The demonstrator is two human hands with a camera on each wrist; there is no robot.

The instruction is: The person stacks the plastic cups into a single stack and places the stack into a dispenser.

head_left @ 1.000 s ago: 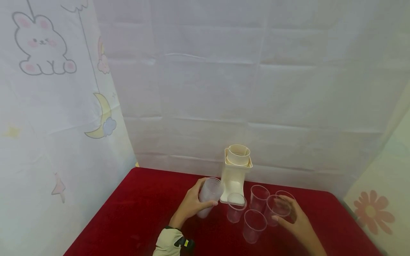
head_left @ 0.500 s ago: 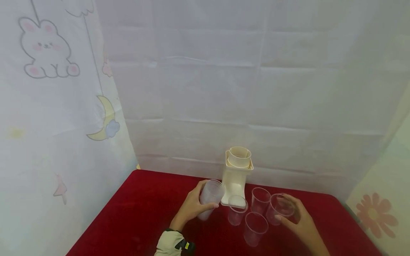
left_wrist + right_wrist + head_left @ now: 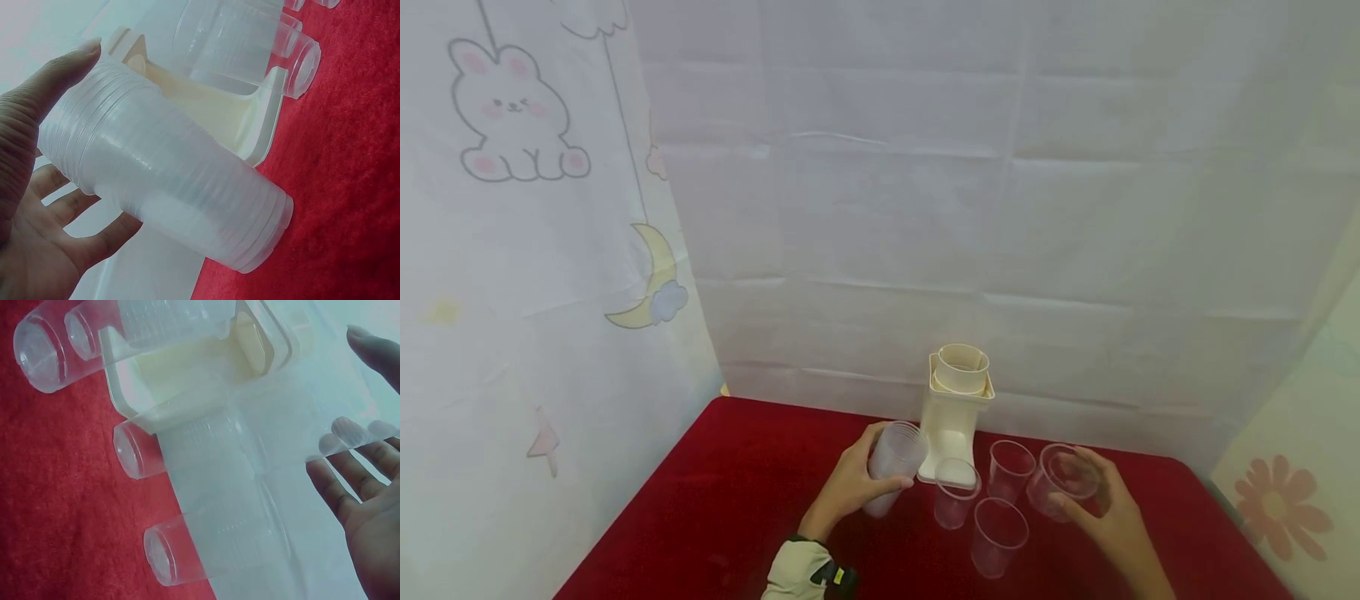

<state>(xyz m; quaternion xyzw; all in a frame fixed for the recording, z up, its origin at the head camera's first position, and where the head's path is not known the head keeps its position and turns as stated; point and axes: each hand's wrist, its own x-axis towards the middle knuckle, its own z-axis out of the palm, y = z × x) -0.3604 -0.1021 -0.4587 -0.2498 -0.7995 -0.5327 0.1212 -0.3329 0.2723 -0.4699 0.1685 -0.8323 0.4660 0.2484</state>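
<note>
My left hand grips a tilted stack of nested clear plastic cups, thumb along the rims and fingers beneath. My right hand holds a single clear plastic cup between thumb and fingers; some fingertips show through its wall. In the head view this cup overlaps a standing cup behind it, so their outlines merge. Three more upright cups stand between my hands: a left cup, a back cup and a front cup.
A cream plastic pipe-like piece with a round open top stands just behind the cups. The red cloth covers the table. White printed fabric hangs close at the back and sides.
My right hand has carried its cup a little right and away from me, over the far-right cup. My left hand keeps its hold on the stack. The head view has shifted slightly.
</note>
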